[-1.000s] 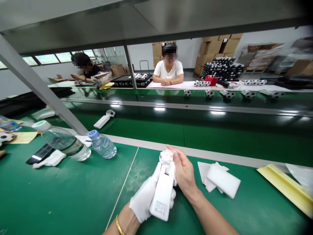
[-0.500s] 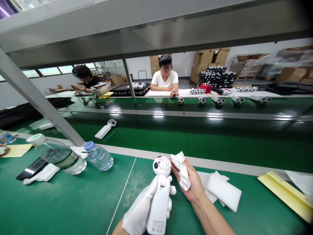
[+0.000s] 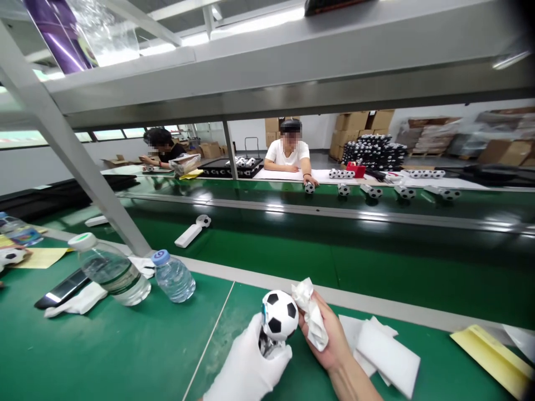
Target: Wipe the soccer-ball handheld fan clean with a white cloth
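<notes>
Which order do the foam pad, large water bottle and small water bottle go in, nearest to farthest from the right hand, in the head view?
From the right hand:
1. The foam pad, just to its right.
2. The small water bottle, to its left.
3. The large water bottle, farther left.

The left hand (image 3: 246, 365) wears a white fabric glove (image 3: 251, 367); the right hand (image 3: 324, 337) is bare.

Overhead view: you see bright, even light from the ceiling strip lights (image 3: 251, 21), glare along the green conveyor belt (image 3: 271, 211), faint shadows, and bowed, darkened frame edges.
</notes>
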`<action>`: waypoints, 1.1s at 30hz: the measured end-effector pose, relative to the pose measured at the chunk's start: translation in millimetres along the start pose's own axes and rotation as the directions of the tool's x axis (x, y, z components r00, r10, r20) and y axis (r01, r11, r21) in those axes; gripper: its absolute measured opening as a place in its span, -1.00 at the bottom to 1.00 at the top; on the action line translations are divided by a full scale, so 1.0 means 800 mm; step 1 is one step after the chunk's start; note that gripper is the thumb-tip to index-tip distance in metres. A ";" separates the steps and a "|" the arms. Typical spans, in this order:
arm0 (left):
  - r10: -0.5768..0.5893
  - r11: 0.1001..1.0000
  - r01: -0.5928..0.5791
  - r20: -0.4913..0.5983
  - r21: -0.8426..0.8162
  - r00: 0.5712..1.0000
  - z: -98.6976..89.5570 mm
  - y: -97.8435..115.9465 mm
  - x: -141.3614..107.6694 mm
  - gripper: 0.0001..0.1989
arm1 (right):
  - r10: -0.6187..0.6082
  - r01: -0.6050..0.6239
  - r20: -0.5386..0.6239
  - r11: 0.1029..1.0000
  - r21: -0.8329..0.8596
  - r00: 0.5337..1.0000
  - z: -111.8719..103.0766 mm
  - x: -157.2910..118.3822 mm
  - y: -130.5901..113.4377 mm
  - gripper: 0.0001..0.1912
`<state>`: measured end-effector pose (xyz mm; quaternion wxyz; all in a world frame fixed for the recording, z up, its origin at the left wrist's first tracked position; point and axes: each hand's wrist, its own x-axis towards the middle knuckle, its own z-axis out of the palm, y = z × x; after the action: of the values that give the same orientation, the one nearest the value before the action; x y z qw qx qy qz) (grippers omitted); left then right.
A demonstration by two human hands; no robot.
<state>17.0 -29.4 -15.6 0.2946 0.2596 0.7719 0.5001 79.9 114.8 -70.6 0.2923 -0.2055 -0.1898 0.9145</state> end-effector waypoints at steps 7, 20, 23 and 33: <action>0.026 0.995 -0.027 0.009 0.092 1.000 -0.004 -0.001 0.001 -0.79 | 0.019 -0.017 -0.055 0.999 0.030 0.998 -0.002 0.001 0.000 -0.73; -0.099 0.724 0.372 0.446 -0.581 0.889 -0.046 0.013 0.004 -0.60 | 0.033 -0.028 -0.049 0.995 0.097 0.998 0.000 0.000 -0.002 -0.84; -0.096 0.676 0.410 0.478 -0.613 0.873 -0.042 0.010 0.005 -0.58 | 0.029 -0.026 -0.034 0.996 0.090 0.999 0.002 -0.001 -0.003 -0.81; -0.137 0.610 0.414 0.425 -0.675 0.895 -0.015 0.000 0.005 -0.46 | 0.027 -0.032 -0.042 0.989 -0.144 0.999 0.013 -0.013 -0.001 -0.69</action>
<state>5.6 -34.0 -12.1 0.5745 0.0704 0.4652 0.6697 83.2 106.6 -58.4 0.2667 -0.2471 -0.2469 0.8982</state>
